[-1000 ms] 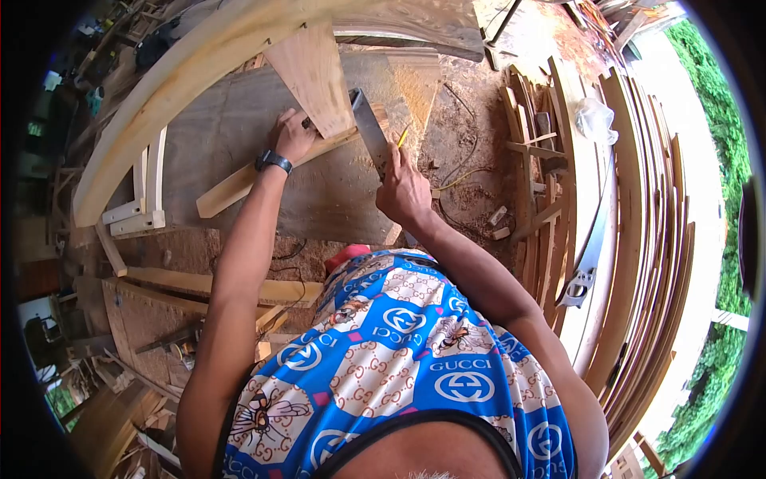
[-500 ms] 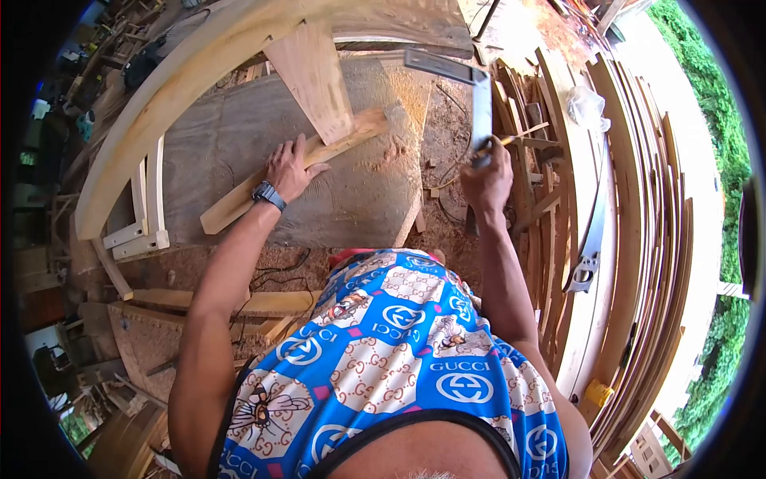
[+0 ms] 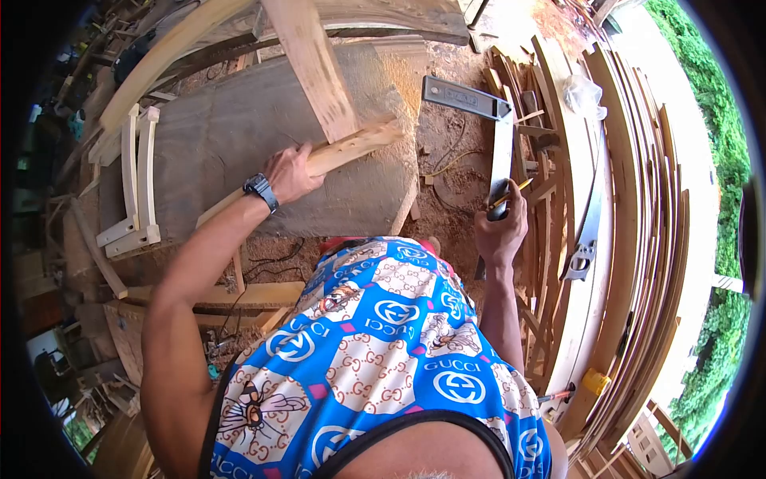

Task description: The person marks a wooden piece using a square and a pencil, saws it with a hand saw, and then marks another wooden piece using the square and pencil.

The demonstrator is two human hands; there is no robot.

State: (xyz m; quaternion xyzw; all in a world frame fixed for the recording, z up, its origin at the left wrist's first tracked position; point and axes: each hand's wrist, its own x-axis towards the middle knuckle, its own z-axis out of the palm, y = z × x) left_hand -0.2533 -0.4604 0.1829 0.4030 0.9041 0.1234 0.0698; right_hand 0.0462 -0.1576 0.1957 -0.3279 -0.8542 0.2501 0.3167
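Observation:
My left hand (image 3: 292, 174), with a watch on its wrist, is wrapped around a wooden rail (image 3: 359, 144). A wide wooden slat (image 3: 313, 68) meets this rail and runs up toward a long curved timber (image 3: 163, 64). My right hand (image 3: 503, 227) is closed around the blade end of a carpenter's square (image 3: 501, 148), whose dark stock points away to the upper left. A pencil (image 3: 523, 184) sticks out between the same fingers. Part of the square's lower end is hidden by the hand.
A worn plywood board (image 3: 215, 160) lies under the rail, dusted with sawdust. At the right, a handsaw (image 3: 589, 231) rests on stacked planks (image 3: 630, 199) beside a plastic bag (image 3: 584, 97). Pale jointed wood pieces (image 3: 146, 176) stand at left. Cords and shavings cover the ground.
My left hand now grips around the rail instead of lying on it, and the rail with its slat and curved timber has tilted. My right hand has moved down and right with the square and pencil.

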